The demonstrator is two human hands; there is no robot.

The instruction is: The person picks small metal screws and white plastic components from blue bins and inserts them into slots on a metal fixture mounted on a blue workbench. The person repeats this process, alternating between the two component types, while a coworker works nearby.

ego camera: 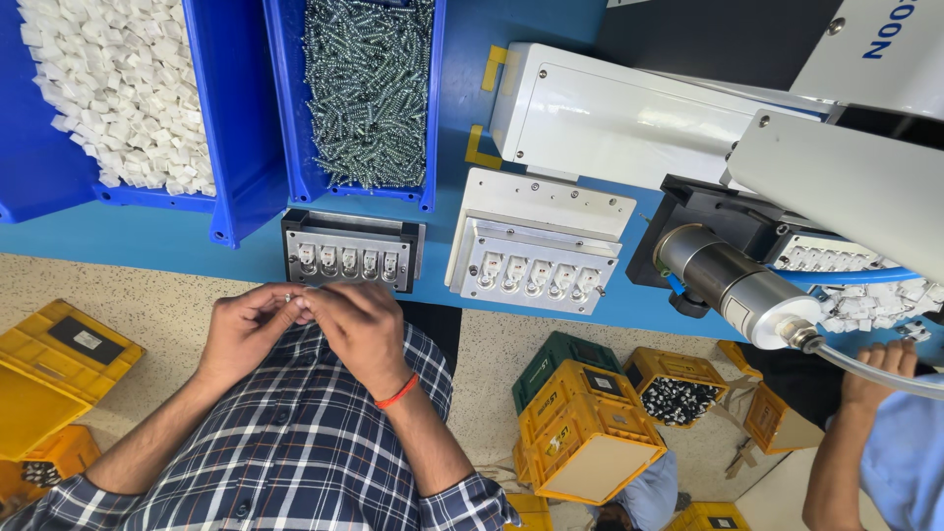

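Note:
My left hand (246, 329) and my right hand (359, 329) meet close to my chest, just below the edge of the blue table (147, 241). Their fingertips pinch a small metal part (291, 296) between them; it is mostly hidden by the fingers. Directly above the hands sits a dark metal fixture (349, 251) with a row of small white parts seated in it. A white fixture (536, 246) with a similar row of parts lies to its right.
A blue bin of white plastic pieces (118, 88) and a blue bin of screws (369, 88) stand at the back. A white machine with a metal cylinder (733, 280) is at right, by another person's hand (880, 369). Yellow crates (580, 433) sit on the floor.

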